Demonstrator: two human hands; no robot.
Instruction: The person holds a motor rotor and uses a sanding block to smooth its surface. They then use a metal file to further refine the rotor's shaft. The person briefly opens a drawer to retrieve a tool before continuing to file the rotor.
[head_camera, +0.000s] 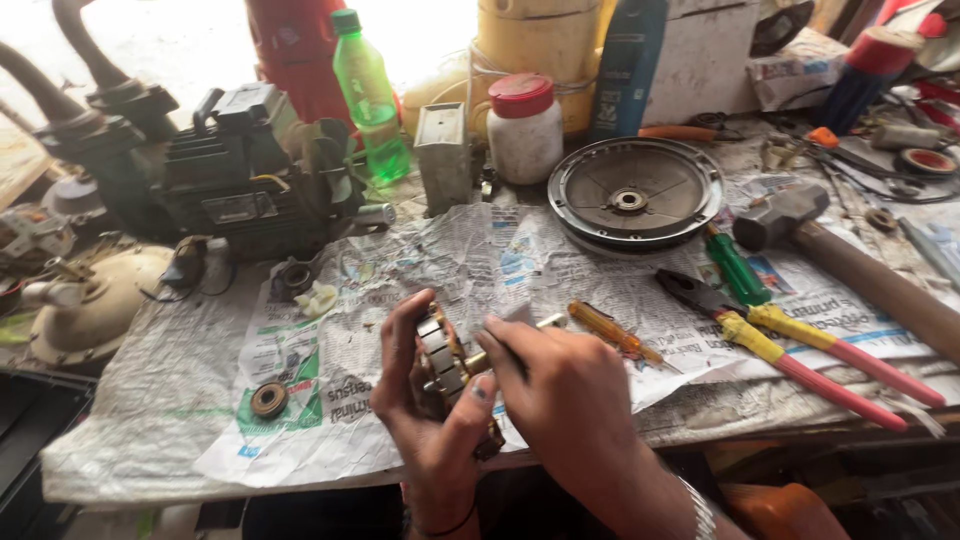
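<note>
My left hand (425, 420) grips a small round metal motor part (445, 365) with pale segments around its rim, held upright near the bench's front edge. My right hand (565, 385) is closed on a thin tool whose tip (548, 322) pokes out above the fingers and rests against the part. Both hands hover over crumpled newspaper (400, 270) covering the bench. An amber-handled screwdriver (612, 332) lies just right of my right hand.
Pliers with red and yellow handles (800, 355), a green screwdriver (737, 268) and a hammer (850, 270) lie at the right. A round metal cover (634, 200), white jar (524, 125), green bottle (368, 95) and dark pump motor (240, 180) stand behind. A bearing (268, 400) lies left.
</note>
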